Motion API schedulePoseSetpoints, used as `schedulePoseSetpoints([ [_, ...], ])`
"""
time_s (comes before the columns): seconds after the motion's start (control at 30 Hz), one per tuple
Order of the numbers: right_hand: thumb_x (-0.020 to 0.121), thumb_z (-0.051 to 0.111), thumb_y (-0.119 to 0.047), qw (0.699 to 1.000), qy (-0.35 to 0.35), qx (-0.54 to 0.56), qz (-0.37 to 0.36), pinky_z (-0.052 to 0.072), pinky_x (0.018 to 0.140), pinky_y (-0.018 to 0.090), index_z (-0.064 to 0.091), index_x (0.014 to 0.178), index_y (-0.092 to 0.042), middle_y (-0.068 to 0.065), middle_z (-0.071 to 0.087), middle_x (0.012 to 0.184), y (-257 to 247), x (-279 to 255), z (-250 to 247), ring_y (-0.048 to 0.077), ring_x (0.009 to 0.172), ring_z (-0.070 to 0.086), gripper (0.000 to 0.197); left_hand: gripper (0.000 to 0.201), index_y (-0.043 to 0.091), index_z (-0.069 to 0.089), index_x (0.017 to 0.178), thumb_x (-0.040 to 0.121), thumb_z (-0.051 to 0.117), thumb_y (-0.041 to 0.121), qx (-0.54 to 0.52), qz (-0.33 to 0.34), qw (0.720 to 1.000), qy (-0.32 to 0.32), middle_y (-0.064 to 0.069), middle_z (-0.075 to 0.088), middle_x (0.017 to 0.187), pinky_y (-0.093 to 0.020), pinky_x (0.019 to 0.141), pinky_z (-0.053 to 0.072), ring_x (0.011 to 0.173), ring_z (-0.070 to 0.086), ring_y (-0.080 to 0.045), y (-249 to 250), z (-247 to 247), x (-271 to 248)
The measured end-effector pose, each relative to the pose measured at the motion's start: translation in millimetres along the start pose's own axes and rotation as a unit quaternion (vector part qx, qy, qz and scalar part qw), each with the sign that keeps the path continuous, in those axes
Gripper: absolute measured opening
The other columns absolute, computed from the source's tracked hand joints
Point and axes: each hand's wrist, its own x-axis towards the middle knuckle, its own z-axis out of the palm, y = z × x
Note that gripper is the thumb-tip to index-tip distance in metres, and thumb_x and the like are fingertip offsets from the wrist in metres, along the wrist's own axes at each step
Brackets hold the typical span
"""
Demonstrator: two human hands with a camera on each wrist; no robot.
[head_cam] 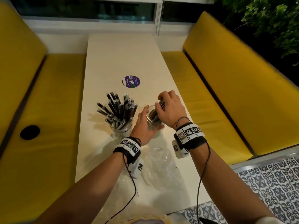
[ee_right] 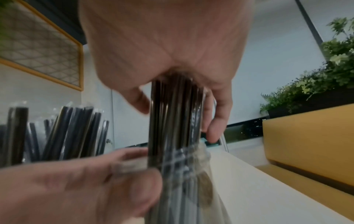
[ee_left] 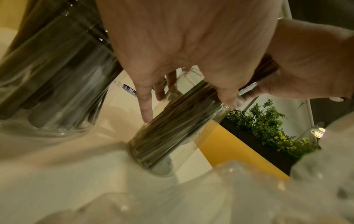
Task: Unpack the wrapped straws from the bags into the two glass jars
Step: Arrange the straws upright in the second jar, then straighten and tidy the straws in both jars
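2 hands: left hand point(head_cam: 146, 125) grips 1 of 2 jars point(head_cam: 153, 122), right hand point(head_cam: 171, 107) clutches 1 straw bundle point(ee_right: 176, 109)

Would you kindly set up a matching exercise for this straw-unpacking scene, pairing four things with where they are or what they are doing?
Things:
1. left hand
2. right hand
3. left glass jar full of black wrapped straws
4. crumpled clear plastic bag

States:
A. lies on the white table near the wrists
B. grips a bundle of straws entering the right glass jar
C. stands untouched
D. steadies the right glass jar

Pairs: 1-D, 2-B, 3-C, 4-A
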Motion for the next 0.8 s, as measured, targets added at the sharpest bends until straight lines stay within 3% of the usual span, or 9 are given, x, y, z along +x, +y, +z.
schedulePoseSetpoints([
  [0.07,0.096,0.062,-0.030,0.999,-0.035,0.003,0.000,0.056,0.087,0.040,0.055,0.123,-0.021,0.006,0.053,0.123,0.4,5.4,-4.1,0.025,0.106,0.055,0.030,0.110,0.037,0.014,0.166,0.084,0.086,0.050,-0.011,-0.008,1.000,0.005,-0.004,0.036,0.165,-0.049,0.119,0.044,0.147,0.048,-0.030,4.1,0.4,4.3],
  [0.2,0.096,0.066,-0.023,1.000,-0.014,-0.003,0.001,0.056,0.092,0.042,0.059,0.120,-0.016,0.008,0.056,0.120,-0.4,8.5,-2.2,0.027,0.106,0.055,0.026,0.115,0.035,0.011,0.168,0.083,0.087,0.049,-0.021,-0.023,0.999,0.010,-0.004,0.036,0.169,-0.051,0.122,0.041,0.152,0.043,-0.030,7.8,1.2,8.1],
  [0.27,0.097,0.064,-0.027,1.000,-0.022,-0.011,0.012,0.056,0.090,0.041,0.058,0.122,-0.018,0.008,0.056,0.122,-1.4,8.6,-3.8,0.028,0.108,0.055,0.028,0.118,0.034,0.008,0.169,0.083,0.087,0.050,-0.024,-0.026,0.999,0.009,-0.004,0.033,0.171,-0.049,0.124,0.038,0.155,0.040,-0.029,8.4,1.4,7.4],
  [0.4,0.096,0.064,-0.047,0.998,-0.054,-0.006,0.026,0.053,0.098,0.046,0.054,0.131,-0.026,0.007,0.054,0.132,-5.9,9.7,-13.6,0.032,0.119,0.054,0.042,0.134,0.024,-0.011,0.170,0.083,0.085,0.057,-0.002,-0.052,0.999,-0.007,-0.008,0.009,0.180,-0.046,0.129,0.022,0.165,0.017,-0.028,15.7,0.1,3.3],
  [0.53,0.096,0.058,-0.061,0.999,-0.034,-0.020,0.025,0.045,0.108,0.053,0.052,0.137,-0.037,0.004,0.052,0.143,-11.6,9.6,-22.5,0.032,0.130,0.049,0.048,0.134,0.015,-0.014,0.170,0.085,0.081,0.058,0.034,-0.093,0.995,-0.018,-0.012,0.003,0.180,-0.045,0.129,0.022,0.165,0.015,-0.032,23.5,0.1,-4.4],
  [0.6,0.097,0.057,-0.059,1.000,-0.008,-0.007,0.016,0.041,0.109,0.050,0.055,0.136,-0.038,0.003,0.053,0.144,-14.7,9.0,-25.0,0.030,0.131,0.048,0.044,0.126,0.010,-0.007,0.170,0.089,0.080,0.054,0.049,-0.116,0.992,-0.023,-0.013,0.008,0.179,-0.044,0.128,0.027,0.163,0.022,-0.033,23.4,-1.1,-6.9],
  [0.67,0.101,0.057,-0.048,1.000,0.006,0.003,0.004,0.042,0.108,0.049,0.060,0.132,-0.035,0.003,0.055,0.140,-14.1,9.6,-22.7,0.029,0.129,0.048,0.034,0.106,0.012,0.020,0.165,0.088,0.080,0.052,0.084,-0.125,0.988,-0.029,-0.013,0.031,0.169,-0.049,0.120,0.043,0.150,0.043,-0.035,23.7,-2.9,-9.8],
  [0.73,0.104,0.054,-0.028,1.000,-0.008,0.008,-0.004,0.047,0.105,0.050,0.066,0.125,-0.025,0.004,0.060,0.131,-11.6,10.0,-17.6,0.030,0.121,0.052,0.024,0.083,0.017,0.045,0.148,0.082,0.077,0.057,0.131,-0.115,0.984,-0.033,-0.008,0.055,0.148,-0.051,0.106,0.055,0.128,0.060,-0.030,25.9,-6.4,-15.1],
  [0.8,0.105,0.050,-0.020,1.000,-0.024,0.006,0.001,0.048,0.102,0.051,0.066,0.124,-0.021,0.005,0.062,0.128,-10.3,9.3,-14.8,0.031,0.117,0.055,0.025,0.073,0.016,0.051,0.142,0.084,0.074,0.055,0.161,-0.105,0.981,-0.037,-0.006,0.062,0.139,-0.048,0.103,0.056,0.121,0.063,-0.028,32.3,-10.2,-23.0],
])
